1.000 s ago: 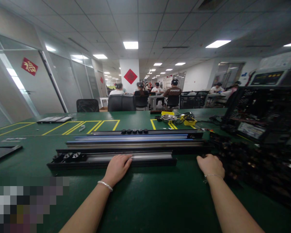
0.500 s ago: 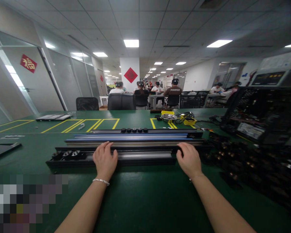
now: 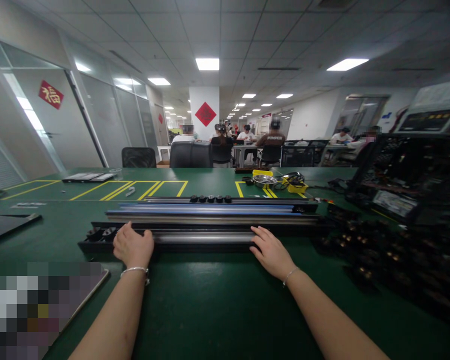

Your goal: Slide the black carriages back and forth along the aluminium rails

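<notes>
A long black channel (image 3: 206, 247) lies across the near side of the table, with a silver metal bar (image 3: 206, 237) in it. My left hand (image 3: 133, 246) is over the channel's left part, beside small black parts with metal bits (image 3: 108, 232). Its thumb stands apart from the fingers, whose tips are partly hidden. At the channel's right end, my right hand (image 3: 272, 254) has its fingers spread, the tips at the end of the silver bar. Whether they press on it is not clear. Just behind lie a grey bar (image 3: 210, 219) and a blue-edged bar (image 3: 210, 209).
Several small black knobs (image 3: 210, 199) sit on the farthest bar. A dark heap of parts (image 3: 360, 245) and an open computer case (image 3: 401, 175) are at right. Farther back stand a metal bowl (image 3: 264, 179) and cables (image 3: 294, 180). People sit beyond the table.
My left hand has moved left along the channel, onto the black parts. My right hand has moved left and slightly down to the bar's end. The view has shifted slightly.
</notes>
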{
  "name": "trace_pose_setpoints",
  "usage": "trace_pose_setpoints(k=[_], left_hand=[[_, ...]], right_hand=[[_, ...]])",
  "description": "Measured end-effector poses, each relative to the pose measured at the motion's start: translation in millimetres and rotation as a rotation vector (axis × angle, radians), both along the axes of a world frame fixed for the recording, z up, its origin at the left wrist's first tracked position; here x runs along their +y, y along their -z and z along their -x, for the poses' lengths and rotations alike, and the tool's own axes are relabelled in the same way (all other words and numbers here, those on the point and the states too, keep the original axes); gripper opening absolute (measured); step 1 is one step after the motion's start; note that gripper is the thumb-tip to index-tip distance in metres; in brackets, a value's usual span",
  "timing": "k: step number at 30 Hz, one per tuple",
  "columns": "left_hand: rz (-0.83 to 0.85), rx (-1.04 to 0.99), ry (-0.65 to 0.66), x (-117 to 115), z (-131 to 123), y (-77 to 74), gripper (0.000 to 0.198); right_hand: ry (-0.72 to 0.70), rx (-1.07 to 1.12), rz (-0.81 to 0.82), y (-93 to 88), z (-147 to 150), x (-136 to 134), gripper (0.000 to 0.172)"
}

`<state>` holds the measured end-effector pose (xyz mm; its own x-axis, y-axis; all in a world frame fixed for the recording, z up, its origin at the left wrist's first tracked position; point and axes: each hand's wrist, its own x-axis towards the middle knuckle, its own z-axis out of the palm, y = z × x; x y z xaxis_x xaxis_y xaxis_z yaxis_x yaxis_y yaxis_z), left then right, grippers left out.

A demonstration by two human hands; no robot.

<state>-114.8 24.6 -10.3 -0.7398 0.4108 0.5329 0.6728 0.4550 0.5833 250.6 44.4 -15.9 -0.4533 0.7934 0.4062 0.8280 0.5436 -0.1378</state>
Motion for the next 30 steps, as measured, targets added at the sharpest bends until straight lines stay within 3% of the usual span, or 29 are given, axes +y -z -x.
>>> trace_pose_setpoints(k=[9, 30], left_hand=[[0.015, -0.140, -0.139, -8, 5, -16.4, 0.046], [0.032, -0.220, -0.117, -10, 10, -18.0, 0.039]], right_hand=[[0.034, 0.074, -0.023, -2.1, 2, 1, 0.019], [0.015, 0.064, -0.071, -2.7, 1, -1, 0.021]])
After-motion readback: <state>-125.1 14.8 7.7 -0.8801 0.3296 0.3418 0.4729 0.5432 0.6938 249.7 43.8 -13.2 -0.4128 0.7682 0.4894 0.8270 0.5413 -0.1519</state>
